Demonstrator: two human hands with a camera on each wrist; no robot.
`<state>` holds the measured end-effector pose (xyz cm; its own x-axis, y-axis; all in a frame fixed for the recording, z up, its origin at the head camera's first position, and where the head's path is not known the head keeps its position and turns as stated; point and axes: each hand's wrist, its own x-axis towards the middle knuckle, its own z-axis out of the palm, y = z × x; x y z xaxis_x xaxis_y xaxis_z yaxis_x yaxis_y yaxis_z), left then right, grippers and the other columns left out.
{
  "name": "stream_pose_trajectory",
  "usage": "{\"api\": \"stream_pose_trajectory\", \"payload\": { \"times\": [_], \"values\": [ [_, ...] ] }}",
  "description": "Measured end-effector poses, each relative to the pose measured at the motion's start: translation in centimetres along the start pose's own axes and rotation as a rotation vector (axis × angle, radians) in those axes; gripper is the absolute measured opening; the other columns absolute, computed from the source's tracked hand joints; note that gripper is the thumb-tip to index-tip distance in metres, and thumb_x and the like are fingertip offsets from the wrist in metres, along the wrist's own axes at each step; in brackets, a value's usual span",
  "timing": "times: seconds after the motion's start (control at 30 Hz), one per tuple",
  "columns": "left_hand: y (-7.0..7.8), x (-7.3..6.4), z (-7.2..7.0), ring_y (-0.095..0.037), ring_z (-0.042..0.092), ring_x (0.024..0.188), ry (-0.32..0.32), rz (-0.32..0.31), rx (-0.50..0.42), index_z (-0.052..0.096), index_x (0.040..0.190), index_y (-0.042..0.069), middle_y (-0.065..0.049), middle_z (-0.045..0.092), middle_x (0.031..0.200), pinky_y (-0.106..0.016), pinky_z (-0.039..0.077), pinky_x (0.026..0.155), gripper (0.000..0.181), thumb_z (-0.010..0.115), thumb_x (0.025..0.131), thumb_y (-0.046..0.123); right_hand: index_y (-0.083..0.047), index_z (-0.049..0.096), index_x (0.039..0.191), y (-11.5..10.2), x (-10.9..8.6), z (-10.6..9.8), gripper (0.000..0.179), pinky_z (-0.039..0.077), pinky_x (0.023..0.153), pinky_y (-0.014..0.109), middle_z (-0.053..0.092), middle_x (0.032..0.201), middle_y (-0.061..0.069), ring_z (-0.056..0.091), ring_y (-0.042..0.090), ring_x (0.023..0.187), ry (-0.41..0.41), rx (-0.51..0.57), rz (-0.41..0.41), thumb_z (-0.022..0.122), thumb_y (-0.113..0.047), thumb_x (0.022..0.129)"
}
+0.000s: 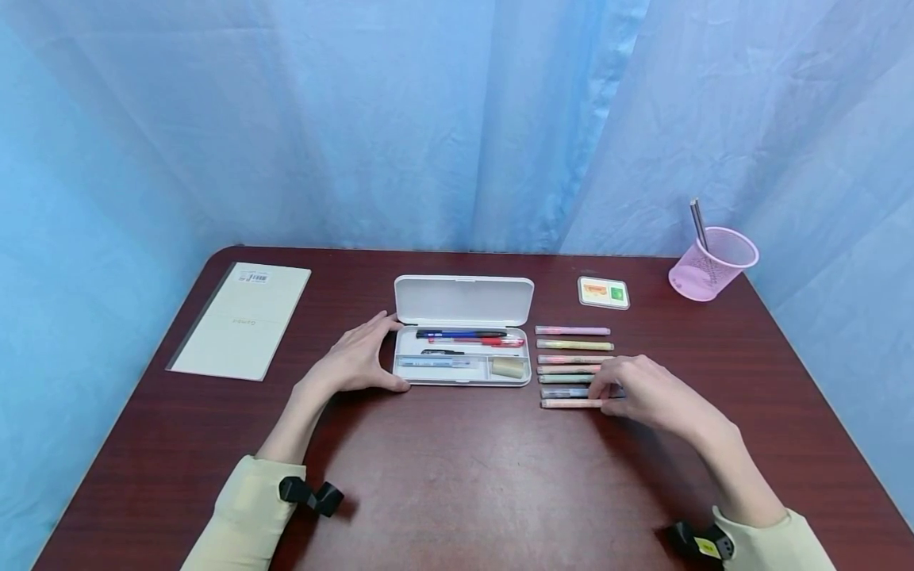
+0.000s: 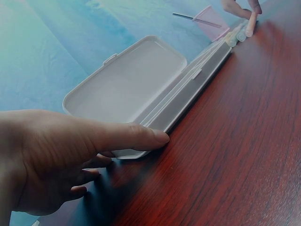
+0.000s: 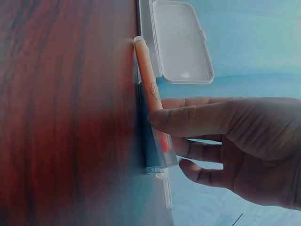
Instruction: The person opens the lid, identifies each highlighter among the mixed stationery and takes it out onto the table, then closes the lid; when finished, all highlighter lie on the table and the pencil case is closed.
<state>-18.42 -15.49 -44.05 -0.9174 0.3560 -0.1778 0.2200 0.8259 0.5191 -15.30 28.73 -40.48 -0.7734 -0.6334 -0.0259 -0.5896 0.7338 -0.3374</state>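
Note:
An open white pencil case holds pens and a beige eraser. My left hand spans the case's left end, thumb straight along the front corner and the other fingers spread behind it. To the right of the case lies a column of pastel highlighters. My right hand pinches the nearest one, an orange highlighter, between thumb and fingers near its right end. Right behind it is a blue-grey highlighter, then a green highlighter. The lilac highlighter lies farthest back.
A cream notebook lies at the table's left. Behind the highlighters sits a small clear flat case with orange and green contents. A pink mesh pen cup with dark sticks leans at the back right. Blue curtains hang behind the table.

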Motion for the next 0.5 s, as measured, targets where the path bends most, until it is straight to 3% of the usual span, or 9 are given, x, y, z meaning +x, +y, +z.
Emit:
{"api": "stream_pose_trajectory", "payload": {
  "times": [0.5],
  "values": [
    [-0.05, -0.03, 0.01, -0.038, 0.024, 0.159, 0.003, 0.010, -0.005, 0.044, 0.150, 0.011, -0.019, 0.033, 0.167, -0.065, 0.027, 0.123, 0.096, 0.089, 0.072, 0.045, -0.024, 0.076, 0.080, -0.20, 0.12, 0.45, 0.027, 0.051, 0.063, 0.021, 0.069, 0.080, -0.013, 0.061, 0.001, 0.072, 0.008, -0.003, -0.019, 0.089, -0.001, 0.073]
  ]
}}
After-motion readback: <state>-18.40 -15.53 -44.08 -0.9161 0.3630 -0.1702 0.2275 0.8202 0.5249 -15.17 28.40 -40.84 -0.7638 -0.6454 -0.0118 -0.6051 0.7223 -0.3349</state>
